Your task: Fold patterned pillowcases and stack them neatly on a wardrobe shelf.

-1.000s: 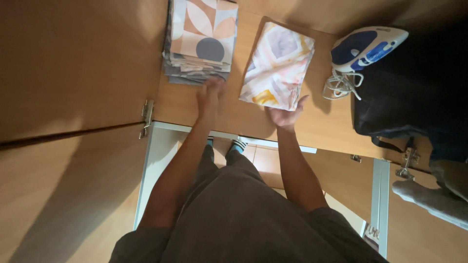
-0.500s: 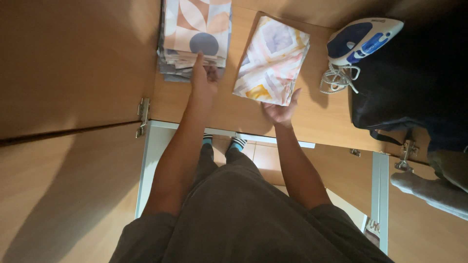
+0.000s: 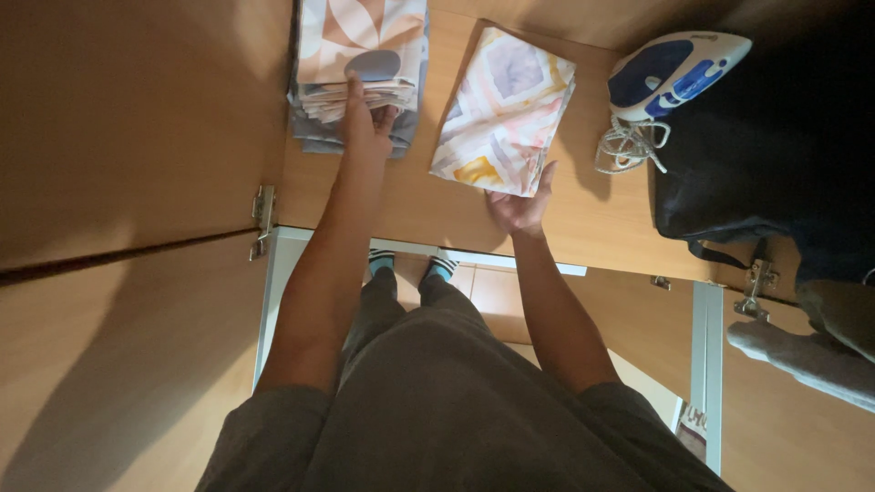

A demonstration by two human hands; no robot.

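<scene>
Nearest the camera: grey garment over the torso and legs, with two feet in teal striped socks visible on the floor below the shelf edge.

Beyond these, wooden shelf, taken here as the landmark. White frame along the shelf's near edge; metal hinge at its near left corner, on the wooden side panel.

Right hand on the shelf just past the near edge, palm up, fingers spread apart, fingertips touching the near edge of the folded patterned cloth; no closed grasp visible. Cloth flat on the shelf near its middle, slightly tilted, printed with pale pink, lilac and yellow diamonds.

Left hand further in, over the shelf's left part, fingers together and extended, laid against the near face of the stack of folded fabrics; whether anything is pinched between fingers and thumb cannot be told. Stack at the shelf's far left, against the side panel, several layers high, topmost piece showing peach leaf shapes and a grey-blue disc. Stack and patterned cloth side by side, narrow strip of bare shelf between them.

To the right of the cloth, coiled white cord, then a white and blue steam iron lying on its side at the far right of the shelf. Dark bag beyond the shelf's right end.
</scene>
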